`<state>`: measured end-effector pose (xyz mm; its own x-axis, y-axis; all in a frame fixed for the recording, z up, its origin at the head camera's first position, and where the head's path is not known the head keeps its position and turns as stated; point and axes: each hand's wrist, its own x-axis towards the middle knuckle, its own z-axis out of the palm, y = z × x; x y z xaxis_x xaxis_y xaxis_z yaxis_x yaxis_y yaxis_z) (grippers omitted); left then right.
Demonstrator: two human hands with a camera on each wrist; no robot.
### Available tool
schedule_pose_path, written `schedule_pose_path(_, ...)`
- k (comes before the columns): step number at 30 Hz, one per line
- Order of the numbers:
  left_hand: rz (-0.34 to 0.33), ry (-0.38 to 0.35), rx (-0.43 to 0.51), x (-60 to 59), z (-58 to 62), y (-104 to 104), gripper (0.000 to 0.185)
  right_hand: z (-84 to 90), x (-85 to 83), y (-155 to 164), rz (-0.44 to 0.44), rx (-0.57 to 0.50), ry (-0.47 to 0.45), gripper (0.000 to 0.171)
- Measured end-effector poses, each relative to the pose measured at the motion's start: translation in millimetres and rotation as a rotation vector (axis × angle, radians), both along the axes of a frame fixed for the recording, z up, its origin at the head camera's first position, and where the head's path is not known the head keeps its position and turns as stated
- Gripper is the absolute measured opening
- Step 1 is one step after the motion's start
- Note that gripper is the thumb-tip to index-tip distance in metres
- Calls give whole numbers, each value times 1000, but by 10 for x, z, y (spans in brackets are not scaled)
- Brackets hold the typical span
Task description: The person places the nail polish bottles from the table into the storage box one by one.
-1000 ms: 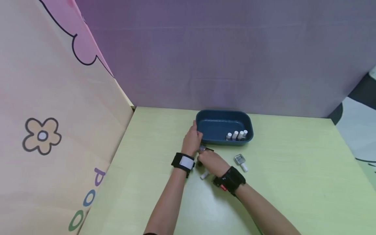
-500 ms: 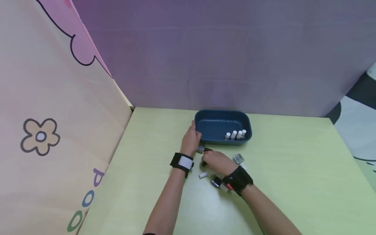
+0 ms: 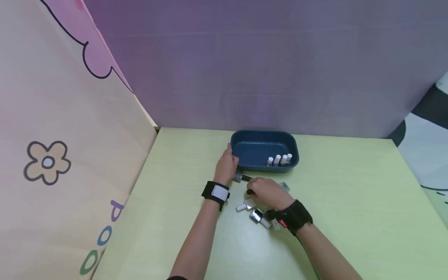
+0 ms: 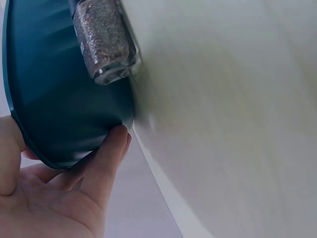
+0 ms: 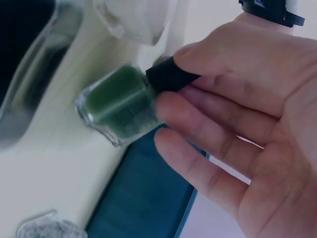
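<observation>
My left hand (image 3: 225, 167) grips the left end of a dark blue tray (image 3: 249, 152). In the left wrist view its thumb is at the rim and the fingers reach along the outer wall. My right hand (image 3: 271, 192) pinches the black cap (image 5: 171, 75) of a green nail polish bottle (image 5: 121, 104) between thumb and fingers. The bottle is tilted, its glass end away from the palm. A glitter nail polish bottle (image 4: 104, 42) with a black cap lies in front of the tray, near the left wrist.
Several white-capped bottles (image 3: 284, 159) stand in the tray's right front corner. A silvery bottle (image 3: 257, 216) and a clear white-capped bottle (image 3: 250, 204) lie nearer the front. Another bottle (image 3: 284, 186) is partly hidden behind the right hand. A purple cloth (image 3: 245, 77) hangs behind the table.
My right hand has moved right, away from the left hand, uncovering the glitter bottle and the bottles lying in front. The left hand has stayed on the tray's end.
</observation>
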<state>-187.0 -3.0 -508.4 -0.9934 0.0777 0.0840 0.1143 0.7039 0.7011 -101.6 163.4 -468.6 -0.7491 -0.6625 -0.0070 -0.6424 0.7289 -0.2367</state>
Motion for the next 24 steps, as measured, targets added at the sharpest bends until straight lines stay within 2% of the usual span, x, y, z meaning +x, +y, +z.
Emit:
schedule_pose_path(7, 13, 2, 1, 1, 0, -14, 67, 2, 5, 84, -10, 5, 45, 6)
schedule_pose_path(11, -2, -2, 0, 1, -2, -8, 67, 8, 18, 149, -28, 14, 58, 6)
schedule_pose_path(18, -6, -10, 2, 0, 9, 11, 68, 42, 20, 252, -24, -36, 88, 11)
schedule_pose_path(24, -9, -8, -2, 1, 8, 11, 67, 58, -5, 303, -46, -61, 89, 9)
